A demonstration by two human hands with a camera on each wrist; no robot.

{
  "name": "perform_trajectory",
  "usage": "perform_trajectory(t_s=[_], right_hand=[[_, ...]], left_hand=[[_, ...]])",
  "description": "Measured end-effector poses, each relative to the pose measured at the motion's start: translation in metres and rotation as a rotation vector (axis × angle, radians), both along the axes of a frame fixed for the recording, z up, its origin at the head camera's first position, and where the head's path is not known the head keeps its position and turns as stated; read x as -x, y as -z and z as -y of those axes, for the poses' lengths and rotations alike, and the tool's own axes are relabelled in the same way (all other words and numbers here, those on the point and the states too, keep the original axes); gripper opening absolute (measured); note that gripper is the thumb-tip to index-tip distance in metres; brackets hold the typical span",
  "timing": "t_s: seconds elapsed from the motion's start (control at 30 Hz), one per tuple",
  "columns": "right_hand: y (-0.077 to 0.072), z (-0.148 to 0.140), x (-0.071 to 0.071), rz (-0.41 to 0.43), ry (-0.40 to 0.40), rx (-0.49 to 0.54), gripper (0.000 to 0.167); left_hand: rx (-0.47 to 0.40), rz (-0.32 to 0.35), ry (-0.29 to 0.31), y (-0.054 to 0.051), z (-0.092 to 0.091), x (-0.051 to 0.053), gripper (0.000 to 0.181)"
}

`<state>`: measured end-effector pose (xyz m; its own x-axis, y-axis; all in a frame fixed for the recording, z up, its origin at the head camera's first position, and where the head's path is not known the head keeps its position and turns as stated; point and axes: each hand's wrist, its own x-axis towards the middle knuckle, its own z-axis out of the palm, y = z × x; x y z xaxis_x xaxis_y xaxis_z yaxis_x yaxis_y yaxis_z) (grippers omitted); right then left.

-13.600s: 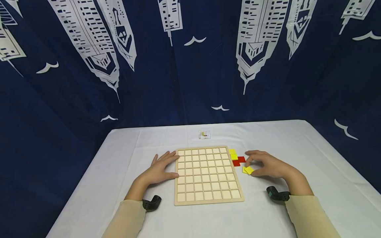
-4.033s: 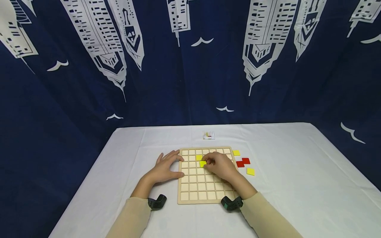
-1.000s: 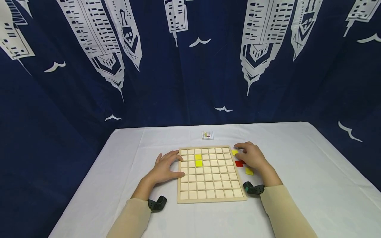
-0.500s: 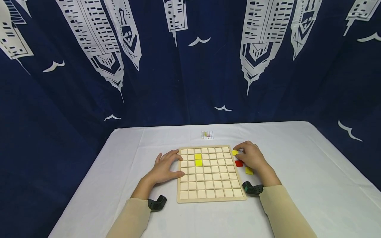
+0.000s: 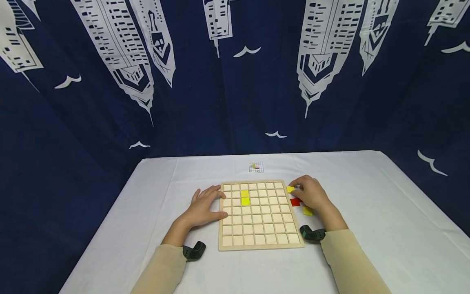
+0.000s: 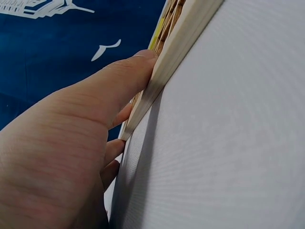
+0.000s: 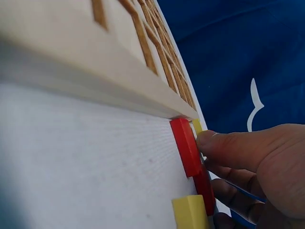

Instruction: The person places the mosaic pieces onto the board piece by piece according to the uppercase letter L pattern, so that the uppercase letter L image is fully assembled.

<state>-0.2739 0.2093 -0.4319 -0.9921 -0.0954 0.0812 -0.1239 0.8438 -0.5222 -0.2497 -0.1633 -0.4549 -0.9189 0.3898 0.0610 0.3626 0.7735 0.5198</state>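
Note:
A wooden grid board (image 5: pixel 261 247) lies on the table, with two yellow tiles (image 5: pixel 245 201) in neighbouring cells, one behind the other. My left hand (image 5: pixel 202 209) rests along its left edge, fingers spread, thumb on the rim; the left wrist view shows the thumb (image 6: pixel 138 67) against the frame. Beyond the board's back right side, my right hand (image 5: pixel 311 192) has its thumb and fingertips on a yellow tile (image 5: pixel 290 189). Nearer me are a red tile (image 5: pixel 295 202) and another yellow tile (image 5: pixel 307 211). In the right wrist view two red tiles (image 7: pixel 185 147) show, overlapping end to end.
A small printed grid card (image 5: pixel 256 167) lies behind the board on the white-covered table (image 5: pixel 191 167). A dark blue curtain (image 5: pixel 220 102) with white building prints hangs at the table's far edge.
Two yellow tiles now lie in the board's cells. Since four seconds ago my right hand has moved from the board to the back right yellow tile. My left hand has stayed at the left edge.

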Motion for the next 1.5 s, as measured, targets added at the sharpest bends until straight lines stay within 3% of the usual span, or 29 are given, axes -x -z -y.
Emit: perform_trajectory(t_s=[0.3, 0.57, 0.97, 1.5], right_hand=[[-0.007, 0.005, -0.003, 0.03, -0.05, 0.105, 0.027], [-0.018, 0.02, -0.006, -0.008, -0.126, 0.177, 0.024], [-0.028, 0.047, -0.014, -0.037, -0.182, 0.157, 0.025], [-0.028, 0.071, -0.025, -0.06, -0.248, 0.114, 0.021]], left_hand=[[0.011, 0.008, -0.004, 0.001, 0.001, 0.0, 0.05], [0.006, -0.007, 0.006, 0.0, 0.001, 0.0, 0.05], [0.008, -0.002, 0.001, 0.001, 0.0, 0.0, 0.05], [-0.004, 0.014, -0.002, -0.001, 0.0, 0.0, 0.051]])
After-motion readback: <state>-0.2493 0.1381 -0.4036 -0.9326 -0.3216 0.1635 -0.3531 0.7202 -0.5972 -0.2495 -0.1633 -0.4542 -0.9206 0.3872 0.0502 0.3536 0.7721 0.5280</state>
